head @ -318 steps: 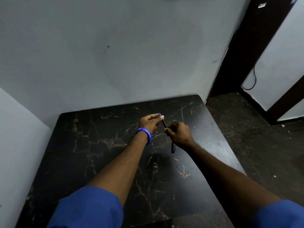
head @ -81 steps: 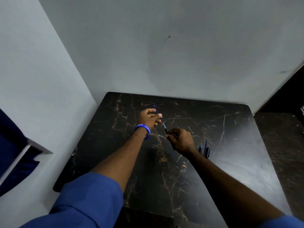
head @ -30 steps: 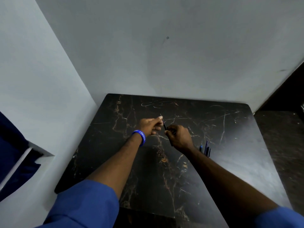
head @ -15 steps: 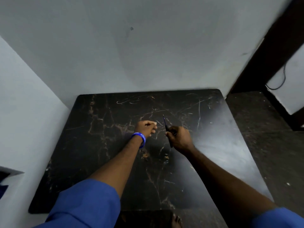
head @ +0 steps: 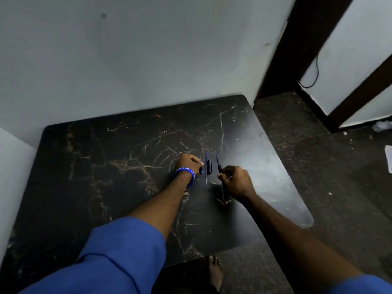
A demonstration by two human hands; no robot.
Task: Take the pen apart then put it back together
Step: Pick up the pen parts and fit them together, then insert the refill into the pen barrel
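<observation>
The pen is in pieces on the black marble table [head: 106,187]. A thin refill [head: 206,170] and a short black cap [head: 209,167] lie side by side between my hands. My right hand [head: 236,182] pinches the dark pen barrel [head: 218,164], which points up and away from me. My left hand [head: 188,163], with a blue wristband, is curled low over the table just left of the refill. Its fingertips hold a small blue pen piece [head: 201,171] that touches or nearly touches the tabletop.
Grey walls close the table in at the back and left. The table's right edge [head: 297,194] drops to a dark floor, with a dark door frame [head: 297,49] beyond. A bare foot [head: 215,272] shows below the near edge.
Both hands have shifted right to the laid-out parts. My left hand has come off the barrel and dropped to the table with a small piece. The right hand still holds the barrel.
</observation>
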